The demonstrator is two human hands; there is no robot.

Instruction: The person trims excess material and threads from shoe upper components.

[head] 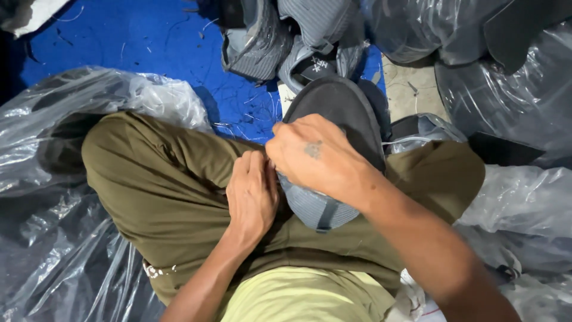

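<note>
Step in hand: working the grey shoe upper point(319, 206), held on the lap above olive trousers point(173, 191). Right hand point(316, 156) clenched over the sole; left hand point(253, 194) fingers pinching the fabric edge. Next move likely needs steady grip.

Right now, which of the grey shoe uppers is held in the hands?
The grey shoe upper with the dark sole on the lap, between left hand and right hand. The other uppers lie untouched on the blue mat.
</note>
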